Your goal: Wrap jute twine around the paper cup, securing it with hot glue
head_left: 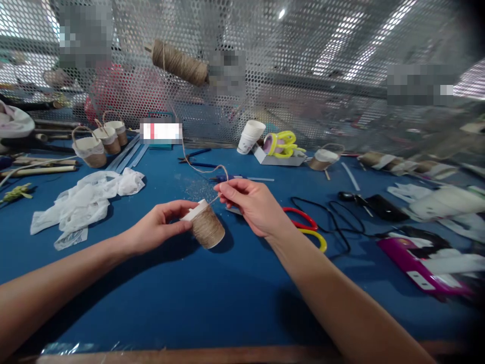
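A small paper cup (207,226) wrapped in brown twine is tilted over the blue table, its white rim toward the upper left. My left hand (166,222) grips it by that rim, thumb outside and fingers behind. Just right of the cup, my right hand (244,199) pinches a strand of twine (202,171) between thumb and fingertips. From there the strand loops back and up toward a large twine spool (180,63) mounted on the perforated metal screen. A short length also runs from my right fingers to the cup's rim.
Twine-wrapped cups with handles (94,150) stand at the back left, near white lace (89,199). Stacked paper cups (251,135) and a white box (278,155) with yellow-handled scissors (286,143) are behind. To the right lie red-and-yellow-handled scissors (317,238), a black cord (335,222) and a purple device (411,265).
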{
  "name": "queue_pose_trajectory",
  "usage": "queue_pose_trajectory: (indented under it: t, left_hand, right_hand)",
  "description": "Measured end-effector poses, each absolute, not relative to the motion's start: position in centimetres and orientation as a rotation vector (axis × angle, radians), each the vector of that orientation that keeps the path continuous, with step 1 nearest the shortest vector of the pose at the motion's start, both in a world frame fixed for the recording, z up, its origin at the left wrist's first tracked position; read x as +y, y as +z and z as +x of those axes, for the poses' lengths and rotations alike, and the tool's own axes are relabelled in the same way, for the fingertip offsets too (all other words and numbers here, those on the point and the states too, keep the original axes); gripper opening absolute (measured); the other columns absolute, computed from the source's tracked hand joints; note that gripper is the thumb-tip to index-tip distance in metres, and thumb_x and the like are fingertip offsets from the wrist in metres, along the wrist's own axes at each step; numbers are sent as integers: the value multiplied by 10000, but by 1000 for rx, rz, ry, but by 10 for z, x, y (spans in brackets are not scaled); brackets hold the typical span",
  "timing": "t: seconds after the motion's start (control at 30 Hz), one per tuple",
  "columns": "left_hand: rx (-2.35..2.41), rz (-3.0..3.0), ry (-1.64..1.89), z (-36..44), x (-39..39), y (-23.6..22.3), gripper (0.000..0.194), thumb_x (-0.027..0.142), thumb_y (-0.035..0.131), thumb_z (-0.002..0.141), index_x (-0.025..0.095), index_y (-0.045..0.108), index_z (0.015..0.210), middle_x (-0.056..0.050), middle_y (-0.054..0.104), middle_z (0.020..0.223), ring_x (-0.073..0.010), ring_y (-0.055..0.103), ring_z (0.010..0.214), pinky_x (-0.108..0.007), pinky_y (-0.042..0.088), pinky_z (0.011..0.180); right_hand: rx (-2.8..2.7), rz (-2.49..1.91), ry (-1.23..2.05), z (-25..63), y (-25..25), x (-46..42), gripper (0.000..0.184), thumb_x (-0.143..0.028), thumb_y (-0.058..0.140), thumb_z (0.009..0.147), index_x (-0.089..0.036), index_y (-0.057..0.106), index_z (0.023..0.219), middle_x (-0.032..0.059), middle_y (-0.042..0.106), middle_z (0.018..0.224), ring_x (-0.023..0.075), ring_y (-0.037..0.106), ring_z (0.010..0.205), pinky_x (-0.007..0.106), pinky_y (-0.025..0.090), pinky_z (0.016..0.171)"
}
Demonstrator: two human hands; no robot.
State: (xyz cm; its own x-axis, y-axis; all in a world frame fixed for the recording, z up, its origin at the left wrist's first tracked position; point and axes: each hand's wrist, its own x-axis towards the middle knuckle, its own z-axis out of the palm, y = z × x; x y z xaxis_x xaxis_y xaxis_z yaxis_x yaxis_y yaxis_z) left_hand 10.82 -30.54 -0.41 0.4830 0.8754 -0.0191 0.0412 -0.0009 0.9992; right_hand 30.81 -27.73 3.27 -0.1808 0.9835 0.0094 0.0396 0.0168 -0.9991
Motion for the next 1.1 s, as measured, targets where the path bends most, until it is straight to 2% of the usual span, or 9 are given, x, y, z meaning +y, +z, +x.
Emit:
queue_pose_trajectory:
  t: [0.3, 0.67, 1.1]
  left_hand:
    - [813, 1365, 808, 107, -303, -7, 320, 198, 596, 771, 167, 577, 1089, -74, 633, 1126, -194, 585, 1001, -374, 397, 940]
    - [770, 1303, 818, 106, -304, -7, 333, 222, 628, 768, 181, 594, 1097, -80, 614, 1171, -227, 552, 1062, -367, 379, 953]
    - [708, 1269, 828, 105, -304, -6, 301, 217, 641, 756, 207, 621, 1056, -46, 644, 1086, -176, 577, 957, -341, 400, 916]
  right_hand:
    - [-1355, -1180, 1261, 310, 18, -276, 181, -343, 681, 661, -170, 666, 714, -6, 595, 663, 85, 513, 613, 224, 387, 549]
    - [-1330, -1190, 1280, 307, 10, -277, 169, -318, 666, 658, -153, 639, 684, -8, 578, 629, 84, 506, 577, 226, 384, 513]
    - [-1391, -1208, 1315, 300, 2, -282, 158, -299, 618, 724, -158, 575, 666, -31, 549, 610, 82, 495, 563, 243, 413, 556]
